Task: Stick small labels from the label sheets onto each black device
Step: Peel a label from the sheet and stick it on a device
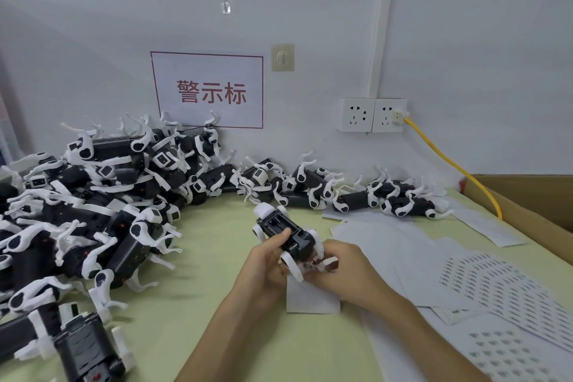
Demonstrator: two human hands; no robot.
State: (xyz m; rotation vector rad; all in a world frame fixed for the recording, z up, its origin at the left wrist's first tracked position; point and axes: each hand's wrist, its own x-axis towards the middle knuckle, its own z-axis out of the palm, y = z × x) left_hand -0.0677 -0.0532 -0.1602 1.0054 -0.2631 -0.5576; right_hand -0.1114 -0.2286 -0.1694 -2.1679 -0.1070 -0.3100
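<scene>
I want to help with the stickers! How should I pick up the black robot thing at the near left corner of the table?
Grab its black body around the middle, coming down from above. The body is the chunky, solid part and lies facing up, while the thin white legs stick out at the sides and would probably bend or twist if you pulled on them.

Two hands: left hand (266, 260), right hand (344, 270). One black device (288, 234) gripped between both. Heaped pile of devices (93, 195) at left, too many and too tangled to tally. Looser row of devices (356, 192) along the wall, overlapping, no firm count. Two printed label sheets (496, 285) plain at right, several blank sheets overlapping them, number unclear. One small white sheet (310, 298) under the hands. Two wall sockets (356, 115), one yellow cable (449, 161), two wall hooks (282, 57), one sign (210, 90) with three red characters, one cardboard box (527, 195).
</scene>
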